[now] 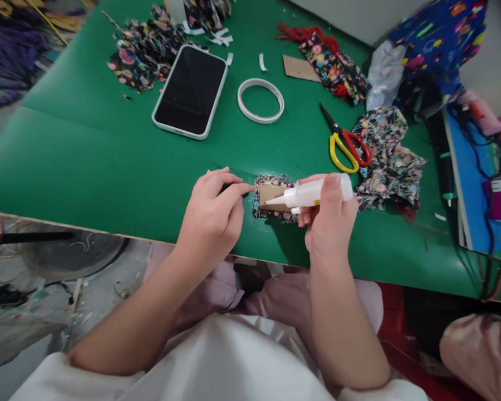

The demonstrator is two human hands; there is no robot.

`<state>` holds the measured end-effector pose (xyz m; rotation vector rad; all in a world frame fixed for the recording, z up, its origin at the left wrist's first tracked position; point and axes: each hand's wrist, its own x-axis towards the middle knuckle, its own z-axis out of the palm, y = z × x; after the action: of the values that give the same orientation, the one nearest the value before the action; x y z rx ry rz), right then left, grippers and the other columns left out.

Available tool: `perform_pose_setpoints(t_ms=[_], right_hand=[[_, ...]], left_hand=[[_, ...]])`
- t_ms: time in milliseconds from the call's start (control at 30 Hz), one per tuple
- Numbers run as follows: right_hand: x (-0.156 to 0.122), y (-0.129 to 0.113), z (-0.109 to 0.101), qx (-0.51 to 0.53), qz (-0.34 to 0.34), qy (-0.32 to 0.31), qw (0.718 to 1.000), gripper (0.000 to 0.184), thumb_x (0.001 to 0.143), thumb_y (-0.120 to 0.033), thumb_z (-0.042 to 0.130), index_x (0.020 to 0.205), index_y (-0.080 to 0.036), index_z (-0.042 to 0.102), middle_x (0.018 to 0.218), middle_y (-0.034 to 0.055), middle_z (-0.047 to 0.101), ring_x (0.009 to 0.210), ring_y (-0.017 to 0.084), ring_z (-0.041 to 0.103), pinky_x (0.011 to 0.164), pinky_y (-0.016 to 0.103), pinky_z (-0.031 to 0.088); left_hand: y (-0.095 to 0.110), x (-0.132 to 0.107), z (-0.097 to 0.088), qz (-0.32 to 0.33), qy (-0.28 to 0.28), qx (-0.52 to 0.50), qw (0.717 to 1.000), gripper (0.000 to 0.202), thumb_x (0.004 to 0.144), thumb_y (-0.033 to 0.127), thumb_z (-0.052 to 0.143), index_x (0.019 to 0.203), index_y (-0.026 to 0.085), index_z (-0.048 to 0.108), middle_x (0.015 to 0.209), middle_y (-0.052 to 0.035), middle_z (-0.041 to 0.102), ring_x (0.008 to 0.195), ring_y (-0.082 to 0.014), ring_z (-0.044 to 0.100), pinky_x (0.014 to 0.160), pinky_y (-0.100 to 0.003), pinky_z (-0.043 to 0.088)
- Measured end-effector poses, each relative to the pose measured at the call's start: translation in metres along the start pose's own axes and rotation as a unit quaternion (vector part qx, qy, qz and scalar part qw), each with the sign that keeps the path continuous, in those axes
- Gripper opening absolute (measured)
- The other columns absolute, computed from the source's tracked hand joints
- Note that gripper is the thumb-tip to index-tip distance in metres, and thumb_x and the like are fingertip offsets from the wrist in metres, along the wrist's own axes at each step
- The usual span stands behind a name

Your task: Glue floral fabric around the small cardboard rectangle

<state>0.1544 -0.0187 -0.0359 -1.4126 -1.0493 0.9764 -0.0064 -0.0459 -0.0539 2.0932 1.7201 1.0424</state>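
Note:
My right hand [326, 214] grips a small white glue bottle [313, 193], its nozzle pointing left over a brown cardboard piece [270, 194]. The cardboard lies on a floral fabric patch [275, 182] near the front edge of the green table [87, 156]. My left hand [215, 209] rests on the table just left of the patch, fingers curled, the forefinger tip touching the patch's left edge.
A dark phone [191, 91] and a white tape ring [260, 100] lie farther back. Red-and-yellow scissors [345, 146] sit right of centre beside a heap of floral fabric [390, 161]. More fabric scraps [144, 47] and a cardboard piece [299, 68] lie at the back.

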Motion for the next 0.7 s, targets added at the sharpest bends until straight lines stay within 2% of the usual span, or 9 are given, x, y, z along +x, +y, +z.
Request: perform_pose_setpoints(t_ms=[367,700], right_hand=[[0.001,-0.011,-0.005,0.099,0.059,-0.002,0.993,0.045,0.074,-0.063,0.046,0.066,-0.021,0.059,0.046,-0.0042,0.047,0.030,0.006,0.034,0.025,0.021,0.024],[0.004,-0.023,-0.008,0.132,0.096,0.002,0.987,0.055,0.073,-0.071,0.036,0.064,-0.020,0.055,0.043,-0.0058,0.039,0.028,0.005,0.030,0.025,0.020,0.021]], left_hand=[[0.000,0.000,-0.001,0.006,-0.001,0.001,1.000,0.024,0.084,0.011,0.044,0.096,0.017,0.063,0.099,-0.0062,0.059,0.109,-0.0208,0.051,0.098,-0.040,0.040],[0.000,0.000,-0.001,0.002,-0.004,0.000,1.000,0.025,0.084,0.011,0.043,0.096,0.017,0.064,0.100,-0.0064,0.059,0.109,-0.0209,0.050,0.099,-0.040,0.039]])
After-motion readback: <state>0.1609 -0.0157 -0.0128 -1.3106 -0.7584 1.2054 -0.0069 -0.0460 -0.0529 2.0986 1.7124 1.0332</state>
